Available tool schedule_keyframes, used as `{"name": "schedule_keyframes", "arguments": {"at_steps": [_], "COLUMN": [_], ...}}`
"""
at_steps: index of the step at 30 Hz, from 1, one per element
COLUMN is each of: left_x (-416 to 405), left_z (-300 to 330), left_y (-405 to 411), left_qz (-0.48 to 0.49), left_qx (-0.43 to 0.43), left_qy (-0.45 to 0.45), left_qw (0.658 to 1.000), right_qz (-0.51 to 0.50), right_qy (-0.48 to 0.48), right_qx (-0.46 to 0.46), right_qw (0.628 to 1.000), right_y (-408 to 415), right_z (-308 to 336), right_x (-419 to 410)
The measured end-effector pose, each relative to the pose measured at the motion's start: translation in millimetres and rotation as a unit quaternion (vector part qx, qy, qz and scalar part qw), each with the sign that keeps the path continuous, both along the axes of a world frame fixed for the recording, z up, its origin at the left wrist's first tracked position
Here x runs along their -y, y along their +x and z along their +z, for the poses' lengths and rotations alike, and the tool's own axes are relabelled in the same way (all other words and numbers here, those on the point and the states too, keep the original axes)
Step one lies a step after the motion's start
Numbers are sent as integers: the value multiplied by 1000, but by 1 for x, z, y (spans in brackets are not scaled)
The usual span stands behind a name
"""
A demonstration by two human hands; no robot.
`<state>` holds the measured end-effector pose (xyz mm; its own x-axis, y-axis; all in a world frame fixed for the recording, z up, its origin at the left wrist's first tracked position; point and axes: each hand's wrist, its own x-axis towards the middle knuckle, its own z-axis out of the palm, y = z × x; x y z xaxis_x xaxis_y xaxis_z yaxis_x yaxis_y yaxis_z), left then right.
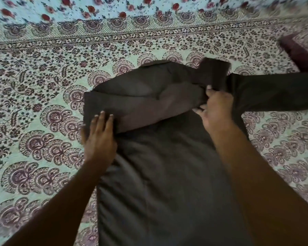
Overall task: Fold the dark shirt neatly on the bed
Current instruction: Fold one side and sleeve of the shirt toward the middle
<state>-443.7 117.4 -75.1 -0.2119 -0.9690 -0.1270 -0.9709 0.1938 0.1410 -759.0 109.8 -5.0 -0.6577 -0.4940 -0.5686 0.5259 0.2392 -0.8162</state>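
A floral-printed bedsheet (43,96) covers the bed; a maroon cushion (299,54), perhaps, lies far right.

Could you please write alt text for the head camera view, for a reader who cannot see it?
Two bare hands fold a dark shirt spread on a patterned bedspread: the left hand presses flat on a folded-over panel, while the right hand pinches cloth near the collar. One sleeve stretches out to the right, and a dark red cushion lies at the far right edge.
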Motion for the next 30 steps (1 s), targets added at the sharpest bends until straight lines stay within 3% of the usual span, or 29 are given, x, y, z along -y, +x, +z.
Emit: {"name": "schedule_keyframes", "arguments": {"at_steps": [3,7,15,23,27,30], "left_x": [12,13,10,8,4,4], "left_z": [-5,-5,-4,-35,-44,-47], "left_y": [-5,-39,-148,-195,-195,-195], "left_qz": [3,-60,-88,-119,-146,-153], "left_qx": [-3,-15,-108,-68,-52,-53], "left_qy": [-8,-8,-34,11,6,2], "left_qw": [1000,998,990,991,988,987], "right_qz": [-107,-166,-164,-157,-119,-156], "right_qy": [-77,-71,-82,26,99,208], "right_qx": [164,185,99,51,-71,-223], "right_qw": [977,966,978,986,985,940], "right_y": [-53,-110,-212,-262,-264,-255], "right_z": [2,-16,-29,-46,-52,-58], "right_x": [-16,-36,-23,-25,-45,-45]}}
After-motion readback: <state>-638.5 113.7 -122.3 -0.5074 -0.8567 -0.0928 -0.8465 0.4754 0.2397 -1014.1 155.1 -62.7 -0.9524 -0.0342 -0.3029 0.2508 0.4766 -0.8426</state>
